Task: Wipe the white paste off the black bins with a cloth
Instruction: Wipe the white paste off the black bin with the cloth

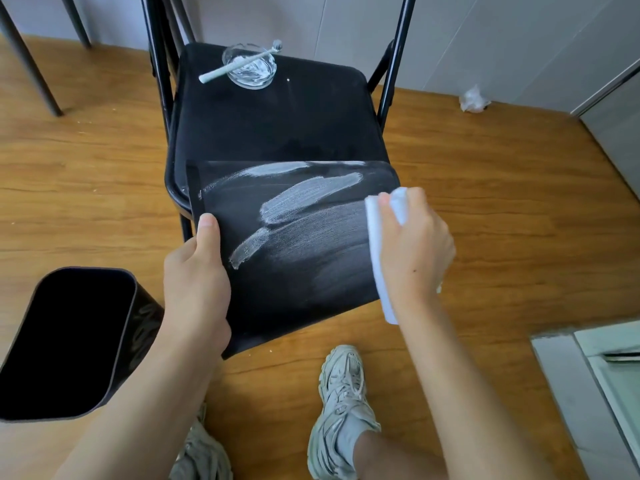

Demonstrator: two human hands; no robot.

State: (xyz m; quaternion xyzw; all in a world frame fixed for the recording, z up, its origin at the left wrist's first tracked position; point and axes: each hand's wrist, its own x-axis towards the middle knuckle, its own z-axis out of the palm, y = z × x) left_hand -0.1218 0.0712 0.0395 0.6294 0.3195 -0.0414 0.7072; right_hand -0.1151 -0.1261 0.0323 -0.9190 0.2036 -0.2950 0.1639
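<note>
While the left hand (197, 271) clamps the bin (294, 244) by its rim, thumb on top, the bin lies on its side against the chair (277, 126) seat, likely so one broad wall faces up and stays steady. At that wall's right edge, the right hand (414, 251) grips a folded cloth (375, 247) against it. Paste (308, 197) streaks remain higher up; lower down is only haze. A second bin (69, 341) waits on the floor (485, 202), left.

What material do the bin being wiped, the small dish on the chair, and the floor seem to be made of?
Bin: probably matte black plastic, with thin flat walls and no shine.
Dish: seemingly clear glass, transparent with bright glints.
Floor: wood or wood-look laminate, brown grain with plank seams; which one is unclear.
</note>
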